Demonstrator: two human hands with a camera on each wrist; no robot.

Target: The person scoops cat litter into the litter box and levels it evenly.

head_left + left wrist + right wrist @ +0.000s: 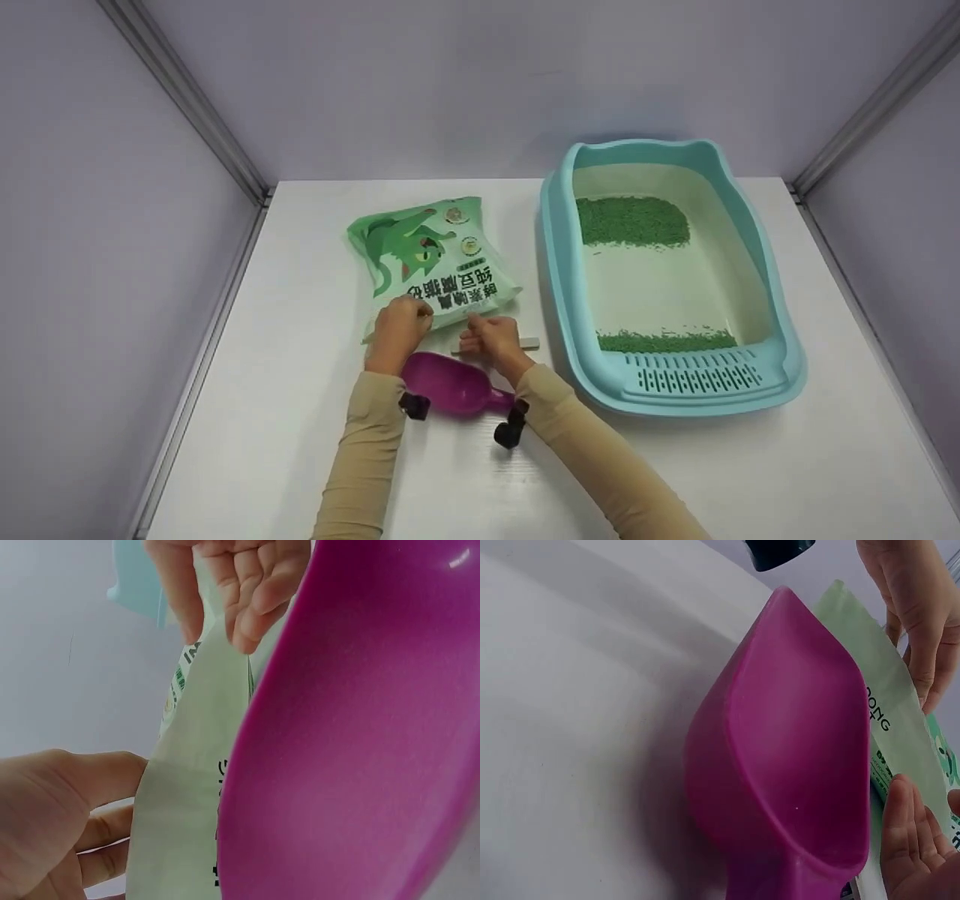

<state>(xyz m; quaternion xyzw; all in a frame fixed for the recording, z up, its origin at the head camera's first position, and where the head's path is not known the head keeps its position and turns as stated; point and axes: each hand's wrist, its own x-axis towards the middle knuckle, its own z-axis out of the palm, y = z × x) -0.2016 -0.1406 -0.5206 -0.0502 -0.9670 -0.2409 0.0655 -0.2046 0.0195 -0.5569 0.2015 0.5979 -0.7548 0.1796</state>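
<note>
Toward the far left corner of the table, a green bag is pinched along its near side between thumb and fingers of left hand and right hand; a purple scoop is seen close by, a blue tray toward the right edge.

This looked like a recording booth, a small walled work bay.
Plain pale panels enclosed three sides, grey metal strips lined their corners, a smooth white counter spread between them, and small black cameras sat at the wrists of the person working there.
</note>
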